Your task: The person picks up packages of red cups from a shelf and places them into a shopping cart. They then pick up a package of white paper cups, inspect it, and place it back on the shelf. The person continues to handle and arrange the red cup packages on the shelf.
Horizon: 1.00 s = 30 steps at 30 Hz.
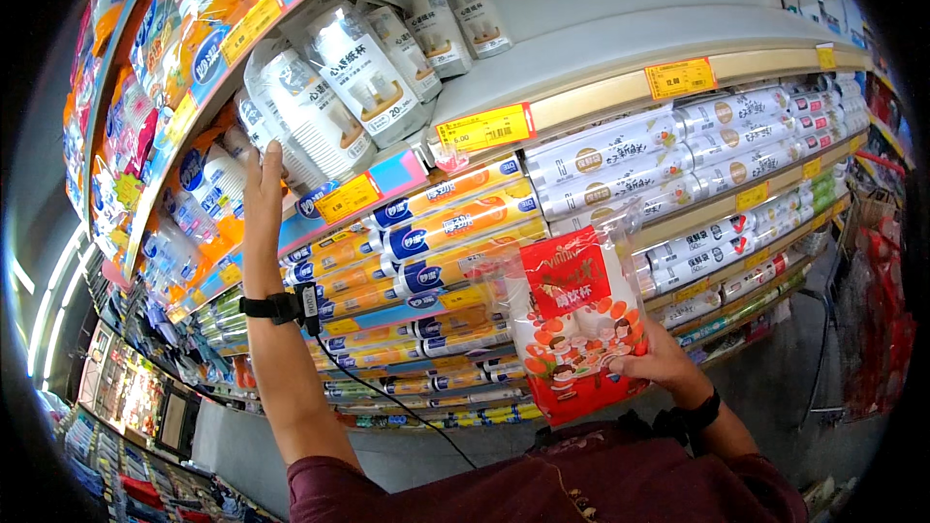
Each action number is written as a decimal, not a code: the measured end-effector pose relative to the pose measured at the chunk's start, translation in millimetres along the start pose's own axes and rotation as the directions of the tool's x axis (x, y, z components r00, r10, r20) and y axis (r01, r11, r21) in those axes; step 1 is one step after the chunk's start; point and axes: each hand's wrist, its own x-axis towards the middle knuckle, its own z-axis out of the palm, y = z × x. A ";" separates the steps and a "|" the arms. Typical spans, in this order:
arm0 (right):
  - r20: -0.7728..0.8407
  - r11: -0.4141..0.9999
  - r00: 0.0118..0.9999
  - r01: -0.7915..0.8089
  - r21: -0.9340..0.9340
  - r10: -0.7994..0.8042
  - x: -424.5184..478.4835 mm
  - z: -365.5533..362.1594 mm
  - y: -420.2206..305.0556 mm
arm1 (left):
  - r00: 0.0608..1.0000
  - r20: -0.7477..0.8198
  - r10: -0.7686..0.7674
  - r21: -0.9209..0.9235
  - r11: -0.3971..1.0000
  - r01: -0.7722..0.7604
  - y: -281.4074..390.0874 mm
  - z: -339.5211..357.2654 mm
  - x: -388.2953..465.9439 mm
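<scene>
My right hand (657, 357) grips the lower right side of a clear plastic pack with a red printed front (574, 327), which seems to hold cups, in front of my chest. Raised at the shelf, my left hand (264, 185) has its fingers stretched upward beside a clear-wrapped pack of paper cups (309, 112). Whether its fingertips touch that pack I cannot tell, and its thumb is hidden. Another pack of paper cups (369, 76) stands just to the right, with several more behind it along the same shelf.
Orange wrapped rolls (458, 221) and white rolls (617, 138) fill the shelves below. Yellow price tags (485, 128) line the shelf edge (588, 96). Orange-and-blue cup packs (196, 51) crowd the left shelves. From my left wristband (275, 309) a black cable (392, 401) hangs down.
</scene>
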 end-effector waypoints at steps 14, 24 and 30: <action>-0.062 0.991 0.989 0.133 0.018 -0.131 -10.4 -27.5 -22.6 | 0.928 0.119 0.353 -0.506 0.826 -0.249 59.6 94.4 -192.8; 0.138 0.991 0.987 0.096 -0.093 -0.083 11.8 24.3 -65.7 | 0.805 0.588 0.086 -0.745 0.446 0.496 75.0 143.4 -284.8; 0.136 0.950 0.988 -0.027 -0.312 0.073 14.8 43.3 -93.5 | 0.834 0.542 0.103 -0.816 0.302 0.493 61.7 143.7 -279.4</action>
